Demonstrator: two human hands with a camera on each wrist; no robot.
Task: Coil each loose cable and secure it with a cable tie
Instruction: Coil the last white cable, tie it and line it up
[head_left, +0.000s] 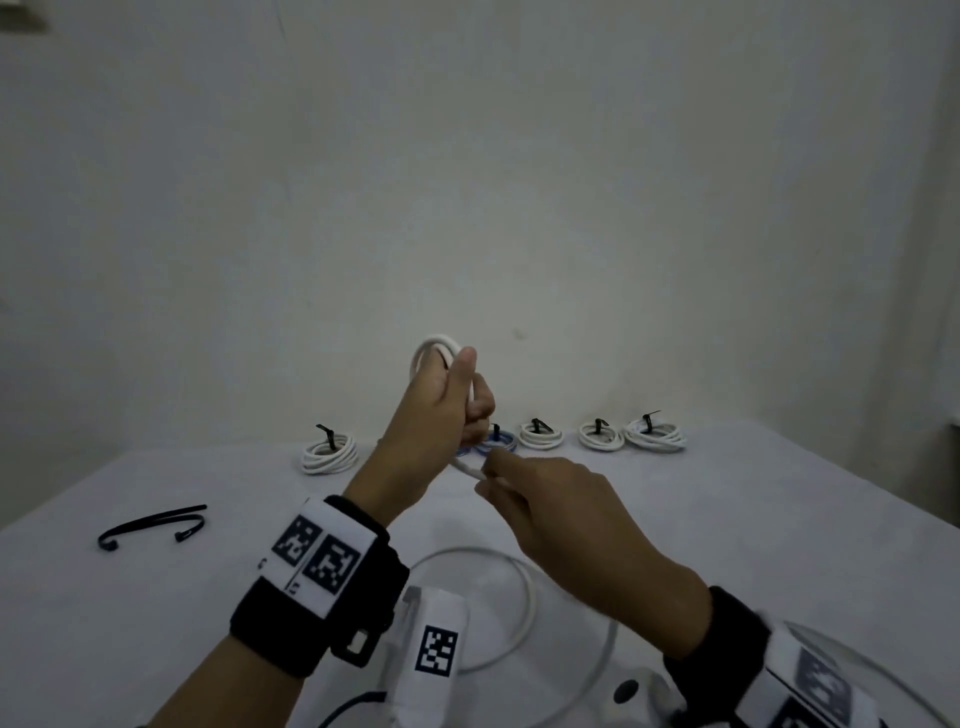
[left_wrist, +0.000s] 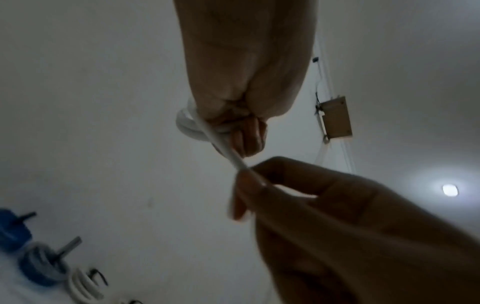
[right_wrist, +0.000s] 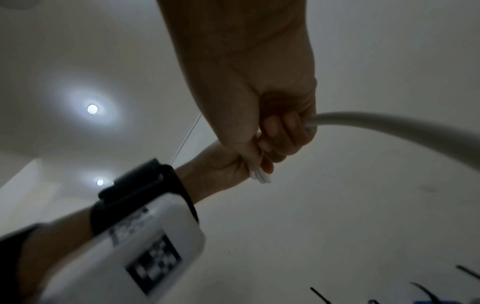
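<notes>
My left hand is raised above the table and grips several loops of a white cable, which stick out above the fist; the loops also show beside the curled fingers in the left wrist view. My right hand sits just below and pinches the same cable's free run between thumb and fingers. From there the cable trails down to a wide slack loop on the table. Two loose black cable ties lie at the left.
A row of tied coils stands along the table's far edge: white coils and a blue one behind my hands. A white cloth covers the table. A plain wall rises behind.
</notes>
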